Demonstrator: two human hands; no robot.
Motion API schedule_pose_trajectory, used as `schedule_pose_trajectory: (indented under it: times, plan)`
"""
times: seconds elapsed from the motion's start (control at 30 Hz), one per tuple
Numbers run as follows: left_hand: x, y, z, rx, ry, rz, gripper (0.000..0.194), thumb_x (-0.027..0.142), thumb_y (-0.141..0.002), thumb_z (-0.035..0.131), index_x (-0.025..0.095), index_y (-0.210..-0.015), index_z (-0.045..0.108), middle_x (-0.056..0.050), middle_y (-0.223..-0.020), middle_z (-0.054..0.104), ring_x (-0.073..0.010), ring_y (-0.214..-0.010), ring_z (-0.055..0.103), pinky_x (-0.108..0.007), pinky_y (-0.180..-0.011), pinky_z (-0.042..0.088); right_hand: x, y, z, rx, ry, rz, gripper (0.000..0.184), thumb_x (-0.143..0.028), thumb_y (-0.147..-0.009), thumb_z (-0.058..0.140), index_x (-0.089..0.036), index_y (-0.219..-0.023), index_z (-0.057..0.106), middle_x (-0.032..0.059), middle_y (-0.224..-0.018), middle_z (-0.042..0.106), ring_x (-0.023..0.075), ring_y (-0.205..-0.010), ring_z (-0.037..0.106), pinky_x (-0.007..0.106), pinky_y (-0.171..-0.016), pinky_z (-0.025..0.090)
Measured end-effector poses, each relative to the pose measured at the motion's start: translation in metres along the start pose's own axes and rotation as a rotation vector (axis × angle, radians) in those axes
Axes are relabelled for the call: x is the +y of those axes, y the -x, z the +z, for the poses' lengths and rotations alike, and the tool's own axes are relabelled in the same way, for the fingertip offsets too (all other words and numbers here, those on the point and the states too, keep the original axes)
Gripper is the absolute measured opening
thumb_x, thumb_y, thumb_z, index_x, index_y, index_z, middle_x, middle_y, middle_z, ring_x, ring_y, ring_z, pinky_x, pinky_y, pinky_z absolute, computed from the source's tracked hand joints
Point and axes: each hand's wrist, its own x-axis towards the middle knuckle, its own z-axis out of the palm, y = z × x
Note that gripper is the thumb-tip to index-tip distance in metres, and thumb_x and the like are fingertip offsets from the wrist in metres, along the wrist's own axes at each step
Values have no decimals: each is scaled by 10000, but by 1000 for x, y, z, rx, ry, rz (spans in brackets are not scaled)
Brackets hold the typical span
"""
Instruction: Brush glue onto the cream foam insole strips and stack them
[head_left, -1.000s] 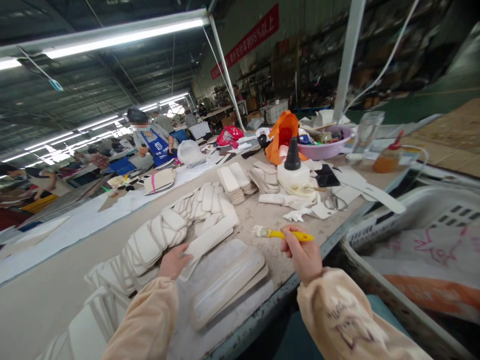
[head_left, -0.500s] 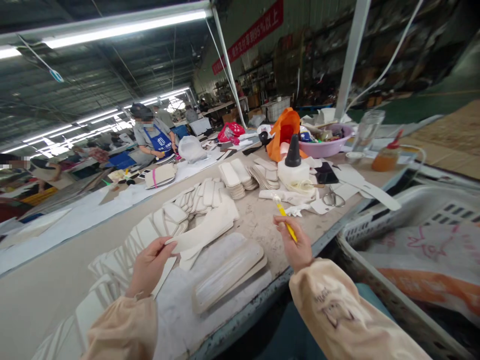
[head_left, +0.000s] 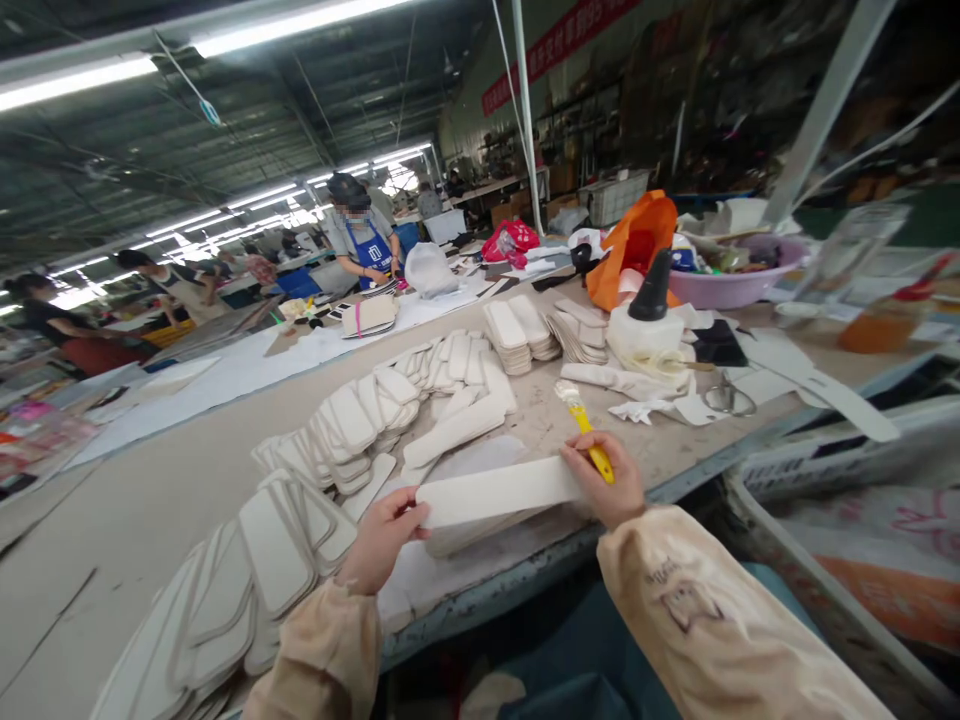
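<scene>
A long cream strip (head_left: pixel 495 492) stretches between my two hands above the table's near edge. My left hand (head_left: pixel 384 538) pinches its left end between thumb and fingers. My right hand (head_left: pixel 609 482) is closed around a yellow-handled brush (head_left: pixel 577 412), with pasty white stuff on its bristles, and its fingertips meet the strip's right end. Below the strip lies a rounded flat piece (head_left: pixel 465 540), mostly covered by it. Close behind, more loose cream strips (head_left: pixel 457 432) rest in a pile.
Overlapping cream panels (head_left: pixel 274 555) fan out at left; stacked ones (head_left: pixel 507 335) stand behind. A white bottle with a black cone cap (head_left: pixel 645 325), scissors (head_left: pixel 729 398) and a purple basin (head_left: pixel 739 285) are at right. A white crate (head_left: pixel 757 520) adjoins the table. A co-worker (head_left: pixel 365 235) stands across.
My left hand has drawn the strip off the pile and toward me, over the rounded piece. My right hand, still with the brush, now meets its other end. The view has shifted left.
</scene>
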Motion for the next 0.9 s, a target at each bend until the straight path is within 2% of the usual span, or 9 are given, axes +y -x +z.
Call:
schedule_pose_trajectory:
  times: [0.13, 0.2, 0.27, 0.5, 0.77, 0.9]
  plan:
    - [-20, -1, 0, 96, -109, -51, 396, 350, -631, 668, 155, -965, 586, 71, -575, 493, -102, -541, 483, -201, -443, 389, 15, -1, 9, -101, 322, -165, 171, -373, -807, 603, -222, -761, 538, 14, -804, 635, 169, -747, 610, 290, -712, 477]
    - [-29, -2, 0, 133, -140, -74, 406, 339, -620, 657, 163, -968, 544, 101, -519, 437, -95, -495, 454, -197, -430, 338, 21, -3, 15, -147, 413, -231, 142, -358, -826, 574, -227, -778, 548, 15, -821, 639, 174, -766, 615, 289, -717, 474]
    - [-37, -3, 0, 143, -169, -97, 412, 333, -618, 641, 170, -973, 512, 105, -513, 447, -97, -487, 457, -201, -439, 324, 27, -6, 21, -171, 454, -264, 118, -342, -837, 556, -231, -800, 555, 14, -819, 638, 171, -759, 615, 279, -704, 474]
    - [-51, -7, 1, 136, -309, -145, 449, 334, -630, 612, 166, -1030, 497, 81, -539, 510, -120, -510, 502, -223, -474, 351, 36, -12, 34, -235, 578, -240, 94, -316, -842, 539, -236, -809, 575, 14, -803, 629, 169, -738, 612, 262, -656, 458]
    - [-55, -12, 0, 75, -333, -173, 475, 391, -619, 620, 138, -1017, 570, 59, -538, 529, -135, -515, 511, -240, -480, 352, 41, -14, 37, -282, 694, -228, 70, -277, -844, 532, -236, -817, 581, 22, -813, 637, 180, -768, 612, 256, -642, 447]
    - [-61, -13, -2, 81, -330, -141, 458, 414, -625, 633, 149, -994, 582, 74, -513, 501, -132, -504, 499, -241, -500, 353, 46, -12, 36, -299, 723, -213, 61, -256, -844, 527, -237, -854, 585, 31, -861, 645, 186, -790, 612, 254, -632, 442]
